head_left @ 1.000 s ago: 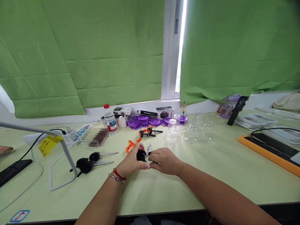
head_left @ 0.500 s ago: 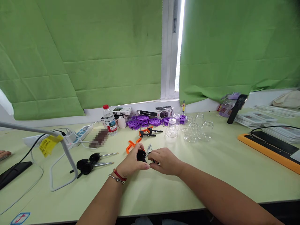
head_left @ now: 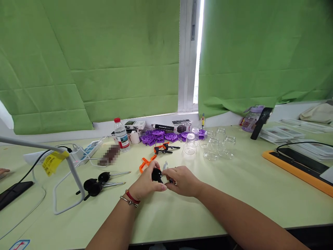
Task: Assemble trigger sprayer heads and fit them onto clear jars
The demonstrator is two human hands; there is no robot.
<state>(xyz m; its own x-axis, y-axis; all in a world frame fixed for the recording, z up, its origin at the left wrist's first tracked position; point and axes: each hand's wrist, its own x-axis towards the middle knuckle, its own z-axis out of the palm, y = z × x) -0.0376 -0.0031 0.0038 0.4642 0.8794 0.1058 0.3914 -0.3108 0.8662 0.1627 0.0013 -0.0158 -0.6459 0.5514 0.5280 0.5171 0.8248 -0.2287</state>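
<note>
My left hand (head_left: pixel 146 184) is closed around a small black round part (head_left: pixel 156 174) just above the pale green table (head_left: pixel 234 194). My right hand (head_left: pixel 182 180) meets it from the right, fingers pinched on the same part, where a metal pin piece (head_left: pixel 164 166) sticks up behind the fingers. An orange plastic piece (head_left: pixel 144 162) lies just beyond my left hand. To the left lie two black-headed parts with metal rods (head_left: pixel 100 182).
Purple slotted discs (head_left: pixel 158 136), clear glass jars (head_left: pixel 213 147), a water bottle (head_left: pixel 121 135) and boxes stand along the back. A white lamp frame (head_left: pixel 66 166), power strip (head_left: pixel 87 150) and cables occupy the left. An orange-edged mat (head_left: pixel 296 166) lies right. Another person's fingers (head_left: pixel 3 171) show at the far left.
My hands stay together on the black part and barely shift. The view has tilted slightly, so everything sits a little lower left.
</note>
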